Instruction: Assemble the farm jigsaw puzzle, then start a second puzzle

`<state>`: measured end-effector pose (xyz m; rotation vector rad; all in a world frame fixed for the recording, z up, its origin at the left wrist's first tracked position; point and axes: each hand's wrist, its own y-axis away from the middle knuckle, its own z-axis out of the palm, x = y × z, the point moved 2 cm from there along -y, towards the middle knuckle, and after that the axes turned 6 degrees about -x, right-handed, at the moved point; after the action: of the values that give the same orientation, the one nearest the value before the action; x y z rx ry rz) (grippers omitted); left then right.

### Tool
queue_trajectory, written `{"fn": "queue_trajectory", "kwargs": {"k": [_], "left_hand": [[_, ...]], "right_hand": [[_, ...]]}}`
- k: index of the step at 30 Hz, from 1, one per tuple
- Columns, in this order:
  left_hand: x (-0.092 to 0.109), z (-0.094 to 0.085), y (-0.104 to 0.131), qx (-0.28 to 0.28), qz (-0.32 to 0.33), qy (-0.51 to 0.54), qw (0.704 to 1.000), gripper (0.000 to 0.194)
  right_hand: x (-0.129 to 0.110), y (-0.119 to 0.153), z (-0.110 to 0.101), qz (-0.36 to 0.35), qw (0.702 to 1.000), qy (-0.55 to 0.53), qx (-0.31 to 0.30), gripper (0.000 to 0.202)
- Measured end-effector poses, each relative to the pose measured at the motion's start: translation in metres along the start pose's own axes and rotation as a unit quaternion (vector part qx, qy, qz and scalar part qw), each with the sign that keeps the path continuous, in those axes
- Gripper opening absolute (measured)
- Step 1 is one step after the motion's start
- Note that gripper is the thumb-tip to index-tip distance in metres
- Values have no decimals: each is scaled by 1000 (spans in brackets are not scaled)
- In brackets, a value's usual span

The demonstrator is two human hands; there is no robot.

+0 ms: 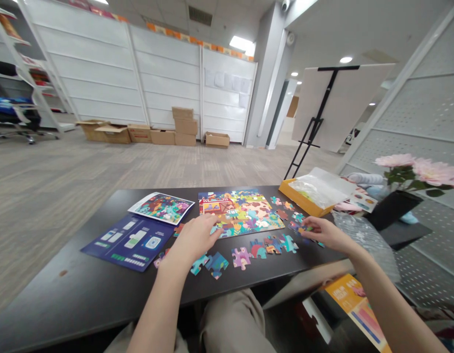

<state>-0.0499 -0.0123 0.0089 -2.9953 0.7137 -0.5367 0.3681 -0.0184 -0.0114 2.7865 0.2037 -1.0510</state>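
Note:
A colourful jigsaw puzzle (249, 211) with a red barn and a cow lies largely joined on the dark table. My left hand (197, 235) rests at its lower left edge, fingers stretched out over the border; what lies beneath them is partly hidden. To the right of the puzzle, my right hand (324, 233) has its fingers bent together on a small jigsaw piece (309, 229), among other loose pieces. Nearer me lie a purple piece (241, 258), a dark blue piece (217, 264) and a row of several more pieces (274, 244).
A picture sheet (162, 207) and a blue leaflet (129, 240) lie at the left. An open yellow box (307, 196) stands at the back right, beside clear plastic wrap (362, 240) and a black pot of pink flowers (392, 208). The table's front edge (249, 284) runs above my knees.

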Motion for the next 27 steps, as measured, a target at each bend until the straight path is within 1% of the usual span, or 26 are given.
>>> {"fn": "queue_trajectory", "kwargs": {"k": [4, 6, 10, 13, 15, 17, 19, 21, 24, 27], "left_hand": [[2, 1, -1, 0, -4, 0, 1000, 27], [0, 2, -1, 1, -9, -1, 1000, 27], [-3, 2, -3, 0, -18, -2, 1000, 28], [-3, 2, -7, -1, -20, -8, 1000, 28], [-3, 2, -10, -3, -25, -10, 1000, 29], [-4, 3, -13, -5, -29, -10, 1000, 29], [-6, 5, -16, -7, -32, -13, 999, 29], [-9, 8, -18, -8, -32, -18, 999, 29], [-12, 11, -20, -9, -33, -28, 999, 29], [-13, 14, -21, -17, -35, -33, 999, 28]], "right_hand": [[-32, -19, 1, -39, 998, -44, -8, 50], [-42, -31, -1, -56, 998, -33, 9, 49], [-45, -62, -17, -67, 992, 26, 107, 43], [-45, -91, -31, -59, 979, 68, 183, 34], [-50, -113, -36, -67, 970, 73, 221, 28], [-55, -135, -33, -89, 970, 29, 223, 26], [-58, -155, -25, -114, 971, -35, 207, 27], [-56, -168, -15, -129, 968, -48, 211, 26], [-44, -176, -5, -123, 963, 46, 236, 20], [-25, -177, -1, -91, 964, 126, 217, 14]]}}
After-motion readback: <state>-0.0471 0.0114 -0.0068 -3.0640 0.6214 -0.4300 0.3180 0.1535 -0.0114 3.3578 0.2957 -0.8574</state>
